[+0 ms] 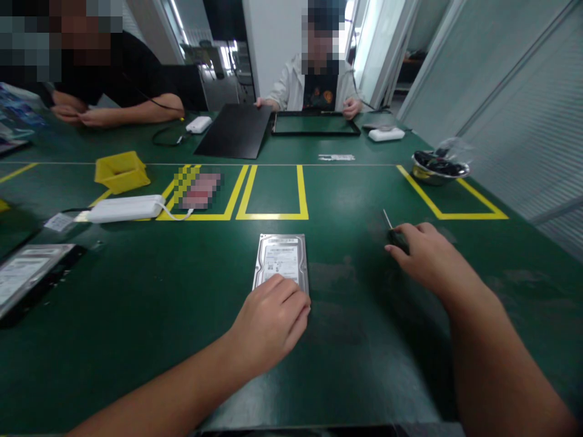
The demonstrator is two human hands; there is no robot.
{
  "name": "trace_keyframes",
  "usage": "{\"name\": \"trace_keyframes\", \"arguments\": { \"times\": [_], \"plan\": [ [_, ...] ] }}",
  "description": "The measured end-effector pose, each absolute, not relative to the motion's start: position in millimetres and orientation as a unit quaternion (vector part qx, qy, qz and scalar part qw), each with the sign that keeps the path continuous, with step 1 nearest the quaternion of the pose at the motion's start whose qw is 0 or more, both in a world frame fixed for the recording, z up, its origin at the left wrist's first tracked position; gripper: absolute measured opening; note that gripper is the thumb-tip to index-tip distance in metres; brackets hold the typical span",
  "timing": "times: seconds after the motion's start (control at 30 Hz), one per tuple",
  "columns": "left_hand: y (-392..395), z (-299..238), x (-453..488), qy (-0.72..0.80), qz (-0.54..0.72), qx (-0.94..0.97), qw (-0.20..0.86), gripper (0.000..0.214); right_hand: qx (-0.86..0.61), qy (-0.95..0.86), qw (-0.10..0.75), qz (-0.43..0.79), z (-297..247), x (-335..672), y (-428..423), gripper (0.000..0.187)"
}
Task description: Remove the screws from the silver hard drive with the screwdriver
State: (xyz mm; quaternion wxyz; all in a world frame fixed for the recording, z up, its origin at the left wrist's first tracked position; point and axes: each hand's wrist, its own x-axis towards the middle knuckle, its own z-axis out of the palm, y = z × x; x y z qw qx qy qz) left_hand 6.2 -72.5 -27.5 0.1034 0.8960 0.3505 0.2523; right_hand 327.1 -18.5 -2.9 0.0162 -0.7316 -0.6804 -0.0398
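A silver hard drive [281, 258] with a white label lies flat on the green table [182, 334] in front of me. My left hand [277, 315] is closed over its near end, fingers gripping the edges and hiding that part. Off to the right, my right hand [423, 252] is wrapped around the dark handle of a screwdriver [387, 220]. Its thin metal shaft points up and away from me, well apart from the drive. Most of the handle is hidden by the fingers.
Another hard drive [27, 273] rests at the left edge. Behind it are a white power bank [127, 208] with a cable and a yellow bin [122, 172]. A metal bowl [439, 176] of dark parts stands back right. Two people sit opposite, one holding a black panel [237, 130].
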Motion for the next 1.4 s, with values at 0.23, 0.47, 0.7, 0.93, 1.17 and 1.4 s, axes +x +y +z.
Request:
{"name": "trace_keyframes", "arguments": {
  "times": [0.23, 0.47, 0.7, 0.93, 1.17, 1.4],
  "plan": [
    [-72, -27, 5, 0.354, 0.252, 0.893, 0.113, 0.012, -0.738, -0.674, -0.001, -0.036, -12, 328, -16, 0.036],
    [-72, -28, 4, 0.359, 0.251, 0.891, 0.118, 0.013, -0.763, -0.646, -0.015, -0.013, -15, 328, -18, 0.037],
    [-72, -29, 4, 0.365, 0.247, 0.889, 0.121, 0.011, -0.777, -0.630, -0.002, 0.016, -17, 328, -16, 0.037],
    [-72, -29, 5, 0.363, 0.247, 0.890, 0.125, 0.011, -0.778, -0.613, 0.136, -0.030, 1, 324, -14, 0.039],
    [-73, -29, 4, 0.365, 0.244, 0.890, 0.124, 0.011, -0.697, -0.546, 0.455, 0.091, 24, 309, -23, 0.035],
    [-73, -29, 4, 0.364, 0.250, 0.889, 0.124, 0.010, -0.515, -0.520, 0.614, 0.295, 31, 283, -34, 0.022]
  ]
}}
